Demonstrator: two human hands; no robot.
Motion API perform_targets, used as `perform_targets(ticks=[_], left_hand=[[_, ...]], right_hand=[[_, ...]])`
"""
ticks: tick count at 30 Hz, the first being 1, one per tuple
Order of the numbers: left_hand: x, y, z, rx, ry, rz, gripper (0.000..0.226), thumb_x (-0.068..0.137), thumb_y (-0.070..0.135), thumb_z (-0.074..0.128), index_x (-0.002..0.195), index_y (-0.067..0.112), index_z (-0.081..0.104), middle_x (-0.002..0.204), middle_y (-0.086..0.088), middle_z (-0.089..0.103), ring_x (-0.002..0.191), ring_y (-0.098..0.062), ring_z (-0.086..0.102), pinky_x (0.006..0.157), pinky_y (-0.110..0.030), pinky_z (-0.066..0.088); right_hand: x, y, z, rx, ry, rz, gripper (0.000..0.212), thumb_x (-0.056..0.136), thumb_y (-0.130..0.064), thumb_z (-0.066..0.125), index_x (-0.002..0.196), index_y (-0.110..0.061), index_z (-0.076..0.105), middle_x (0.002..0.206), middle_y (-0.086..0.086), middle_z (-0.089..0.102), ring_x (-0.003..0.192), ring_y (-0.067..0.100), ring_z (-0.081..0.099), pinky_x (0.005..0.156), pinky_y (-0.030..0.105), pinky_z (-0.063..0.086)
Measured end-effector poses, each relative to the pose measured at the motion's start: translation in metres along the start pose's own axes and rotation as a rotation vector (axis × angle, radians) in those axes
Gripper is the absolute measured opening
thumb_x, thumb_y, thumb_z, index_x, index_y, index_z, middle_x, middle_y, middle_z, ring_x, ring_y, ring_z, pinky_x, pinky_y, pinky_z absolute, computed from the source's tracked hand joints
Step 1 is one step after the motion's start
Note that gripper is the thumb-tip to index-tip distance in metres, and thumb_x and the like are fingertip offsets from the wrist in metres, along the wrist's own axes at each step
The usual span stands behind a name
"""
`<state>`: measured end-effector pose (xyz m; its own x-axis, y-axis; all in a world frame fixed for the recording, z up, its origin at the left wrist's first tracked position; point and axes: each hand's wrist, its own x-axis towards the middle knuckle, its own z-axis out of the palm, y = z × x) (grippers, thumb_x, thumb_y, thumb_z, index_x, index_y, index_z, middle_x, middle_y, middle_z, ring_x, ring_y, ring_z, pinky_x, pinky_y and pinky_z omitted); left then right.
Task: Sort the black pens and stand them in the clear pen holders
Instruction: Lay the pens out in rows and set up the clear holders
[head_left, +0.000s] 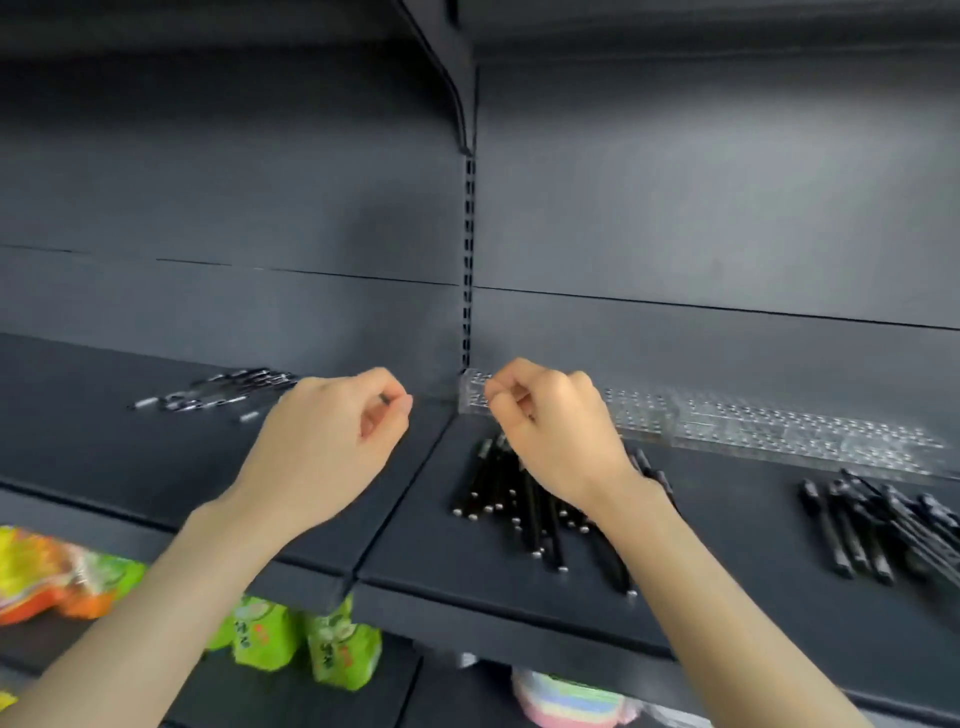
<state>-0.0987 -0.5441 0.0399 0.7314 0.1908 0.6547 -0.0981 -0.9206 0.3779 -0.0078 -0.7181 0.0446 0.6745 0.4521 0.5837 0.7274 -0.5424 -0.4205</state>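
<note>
My left hand hovers over the shelf with its fingers curled, and a small dark tip like a pen's end shows between thumb and forefinger. My right hand hangs above a pile of black pens, fingers curled with the thumb against the forefinger; I see nothing plainly in it. A second pile of black pens lies at the right. The clear pen holders stand in a row along the back of the right shelf, with no pens standing in them. The view is blurred.
Several silver-and-black pens lie at the back of the left shelf. A seam divides the two dark shelf boards. Below are green snack packs, orange and yellow packs and a pastel stack.
</note>
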Motion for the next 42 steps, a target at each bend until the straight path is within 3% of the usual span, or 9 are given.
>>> perform_targets(ticks=[5,9,14,19,23,28,34,38,42], left_hand=[[-0.023,-0.111,-0.050,0.056,-0.059,-0.126,0.013,0.089,0.026,0.058,0.078,0.025,0.065,0.065,0.015,0.062,0.065,-0.005,0.059,0.069,-0.033,0.049],[-0.011,-0.187,-0.072,0.076,-0.115,-0.172,0.009,0.089,0.029,0.059,0.090,0.024,0.067,0.079,0.015,0.066,0.077,-0.005,0.062,0.077,-0.032,0.050],[0.023,-0.281,-0.070,0.111,-0.199,-0.236,0.023,0.089,0.038,0.056,0.108,0.025,0.061,0.098,0.014,0.061,0.092,-0.009,0.060,0.087,-0.031,0.047],[0.066,-0.355,-0.045,0.179,-0.363,-0.305,0.043,0.091,0.046,0.050,0.126,0.021,0.049,0.123,0.001,0.051,0.117,-0.020,0.047,0.097,-0.036,0.039],[0.099,-0.397,-0.020,0.295,-0.467,-0.317,0.063,0.088,0.061,0.045,0.135,0.021,0.036,0.137,-0.004,0.038,0.128,-0.026,0.034,0.102,-0.040,0.031],[0.130,-0.431,0.006,0.264,-0.545,-0.335,0.082,0.080,0.073,0.044,0.137,0.016,0.029,0.141,-0.009,0.038,0.129,-0.031,0.034,0.101,-0.041,0.029],[0.153,-0.460,0.015,0.184,-0.571,-0.224,0.086,0.076,0.072,0.053,0.135,0.013,0.032,0.139,-0.008,0.042,0.127,-0.029,0.034,0.099,-0.037,0.032],[0.160,-0.482,0.007,-0.081,-0.607,-0.211,0.083,0.079,0.060,0.061,0.140,0.012,0.029,0.143,-0.005,0.038,0.132,-0.022,0.028,0.096,-0.031,0.032],[0.160,-0.493,0.001,-0.252,-0.612,-0.219,0.082,0.079,0.058,0.062,0.138,0.012,0.030,0.139,-0.003,0.041,0.131,-0.018,0.030,0.089,-0.026,0.030]], right_hand=[[0.022,-0.068,0.101,0.057,-0.087,-0.003,0.022,0.094,-0.030,0.046,0.092,-0.017,0.063,0.079,-0.003,0.068,0.076,0.022,0.063,0.075,0.036,0.052],[0.055,-0.112,0.164,0.043,-0.160,-0.020,0.021,0.095,-0.033,0.046,0.091,-0.017,0.061,0.087,-0.003,0.065,0.081,0.021,0.061,0.075,0.035,0.050],[0.110,-0.137,0.235,-0.016,-0.252,-0.008,0.021,0.094,-0.033,0.047,0.097,-0.016,0.059,0.096,-0.002,0.058,0.090,0.024,0.055,0.076,0.033,0.044],[0.163,-0.130,0.301,-0.132,-0.368,0.071,0.026,0.094,-0.034,0.049,0.110,-0.016,0.056,0.116,0.003,0.055,0.103,0.027,0.053,0.082,0.033,0.041],[0.195,-0.116,0.342,-0.250,-0.414,0.154,0.035,0.094,-0.037,0.047,0.121,-0.014,0.052,0.128,0.007,0.048,0.119,0.030,0.039,0.096,0.039,0.040],[0.223,-0.100,0.376,-0.365,-0.471,0.412,0.051,0.095,-0.052,0.036,0.133,-0.018,0.040,0.146,0.012,0.025,0.137,0.040,0.014,0.110,0.050,0.021],[0.231,-0.106,0.401,-0.286,-0.382,0.423,0.046,0.098,-0.043,0.038,0.127,-0.009,0.048,0.134,0.011,0.044,0.130,0.032,0.035,0.110,0.039,0.026],[0.236,-0.121,0.410,-0.127,-0.258,0.451,0.037,0.096,-0.033,0.047,0.121,-0.007,0.048,0.120,0.009,0.051,0.111,0.026,0.049,0.092,0.033,0.041],[0.241,-0.135,0.421,-0.060,-0.104,0.458,0.027,0.096,-0.020,0.048,0.119,-0.006,0.049,0.118,0.006,0.047,0.096,0.019,0.048,0.076,0.015,0.030]])
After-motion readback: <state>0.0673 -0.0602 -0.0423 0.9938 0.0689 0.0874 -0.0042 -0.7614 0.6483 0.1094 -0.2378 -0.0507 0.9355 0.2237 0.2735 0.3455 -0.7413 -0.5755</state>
